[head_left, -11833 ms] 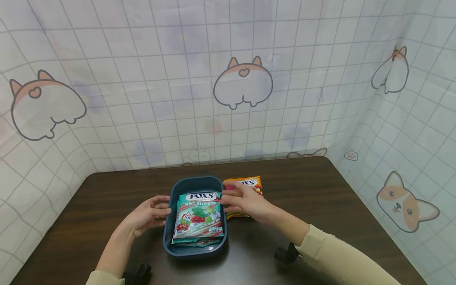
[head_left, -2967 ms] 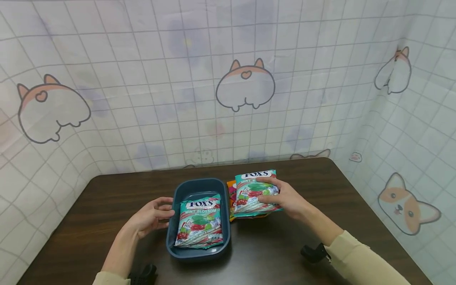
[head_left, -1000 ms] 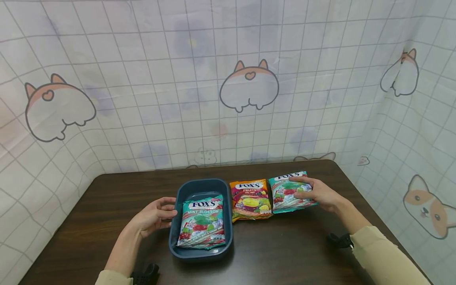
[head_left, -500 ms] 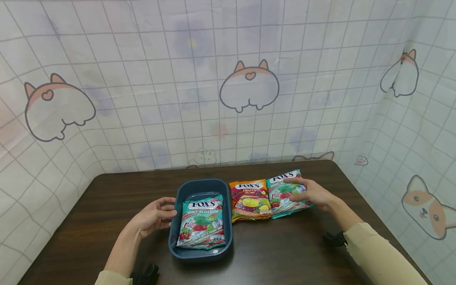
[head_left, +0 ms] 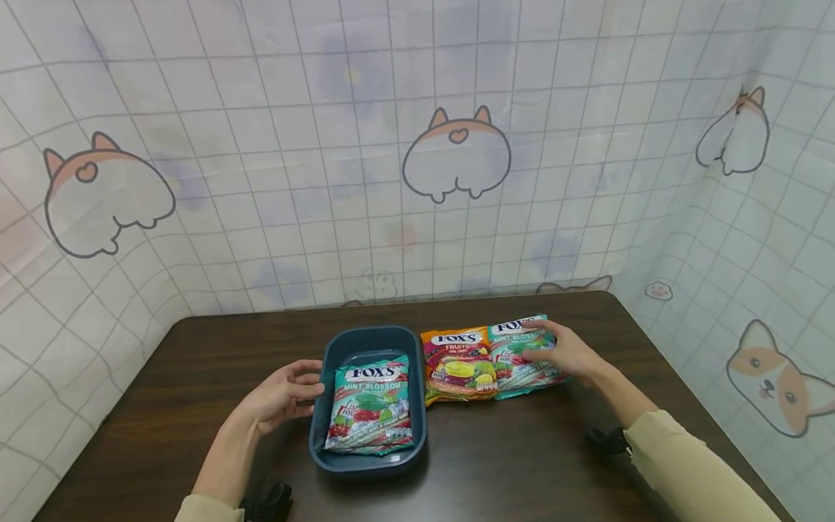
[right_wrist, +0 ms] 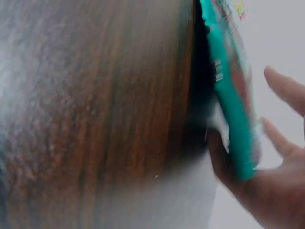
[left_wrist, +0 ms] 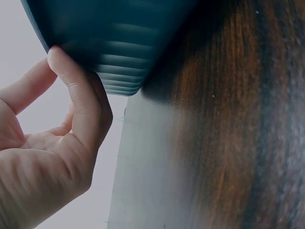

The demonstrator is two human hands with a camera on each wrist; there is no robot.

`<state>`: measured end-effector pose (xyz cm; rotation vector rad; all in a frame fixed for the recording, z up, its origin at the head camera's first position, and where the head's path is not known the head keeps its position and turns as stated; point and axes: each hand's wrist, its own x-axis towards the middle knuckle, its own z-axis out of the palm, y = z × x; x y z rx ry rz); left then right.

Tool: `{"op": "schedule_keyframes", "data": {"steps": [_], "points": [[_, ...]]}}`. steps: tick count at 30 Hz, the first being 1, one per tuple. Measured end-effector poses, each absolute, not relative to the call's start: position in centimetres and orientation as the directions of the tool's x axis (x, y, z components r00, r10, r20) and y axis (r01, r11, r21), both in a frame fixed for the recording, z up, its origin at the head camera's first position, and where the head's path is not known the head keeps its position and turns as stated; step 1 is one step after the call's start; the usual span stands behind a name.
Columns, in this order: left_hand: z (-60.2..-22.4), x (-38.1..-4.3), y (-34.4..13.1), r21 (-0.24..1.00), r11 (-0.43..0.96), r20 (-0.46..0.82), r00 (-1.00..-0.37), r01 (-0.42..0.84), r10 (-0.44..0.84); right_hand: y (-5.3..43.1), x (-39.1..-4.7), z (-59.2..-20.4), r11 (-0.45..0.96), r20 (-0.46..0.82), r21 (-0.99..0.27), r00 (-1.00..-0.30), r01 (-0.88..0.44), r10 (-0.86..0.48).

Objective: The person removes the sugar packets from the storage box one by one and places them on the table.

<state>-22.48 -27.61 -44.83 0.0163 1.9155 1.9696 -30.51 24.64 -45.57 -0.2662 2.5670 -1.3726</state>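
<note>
In the head view my left hand [head_left: 283, 397] rests its bent fingers against the left side of a dark blue tray [head_left: 317, 420]. The left wrist view shows a fingertip on the outer wall of that tray [left_wrist: 119, 28], near its rim. Inside lies a green Fox's Mint Blossom candy bag [head_left: 370, 406]. Over on the right, my right hand [head_left: 567, 351] hovers with spread fingers over a second Mint Blossom bag [head_left: 515, 377]. In the right wrist view two fingers of the right hand [right_wrist: 271, 181] stand apart from this bag's face [right_wrist: 233, 95]; another finger is by its edge.
An orange Fox's Fruits candy bag [head_left: 459, 370] lies between the tray and the right-hand green bag, close to both. All stand on a dark wooden table [head_left: 483, 457]. A white gridded cloth [head_left: 450, 239] with corgi drawings hangs behind and at the sides.
The second green bag was carried from over the orange bag to its right, then slid back left against it. My right hand's fingers have since lifted. The left hand stays at the tray.
</note>
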Motion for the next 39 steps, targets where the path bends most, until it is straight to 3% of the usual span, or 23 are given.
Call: {"op": "schedule_keyframes", "data": {"steps": [9, 17, 22, 29, 39], "points": [[-44.6, -22.6, -27.6, 0.966, 0.023, -0.254, -0.928, -0.258, 0.272, 23.5, -29.5, -43.6, 0.586, 0.023, -0.806, -0.993, -0.087, -0.116], [-44.5, -22.6, -27.6, 0.967, 0.033, -0.251, -0.926, -0.252, 0.282, 21.8, -28.8, -42.2, 0.53, 0.082, -0.839, -0.991, -0.125, -0.104], [-44.5, -22.5, -27.5, 0.968, 0.031, -0.246, -0.925, -0.248, 0.289, 20.3, -28.1, -41.6, 0.454, 0.099, -0.875, -0.981, -0.165, -0.166], [-44.7, -22.3, -26.9, 0.967, 0.052, -0.254, -0.944, -0.248, 0.209, 17.0, -26.4, -41.7, 0.239, 0.014, -0.967, -0.95, -0.093, -0.313], [-44.6, -22.2, -26.3, 0.962, 0.083, -0.27, -0.952, -0.261, 0.141, 12.5, -24.0, -42.1, 0.132, -0.103, -0.989, -0.935, 0.062, -0.338]]}}
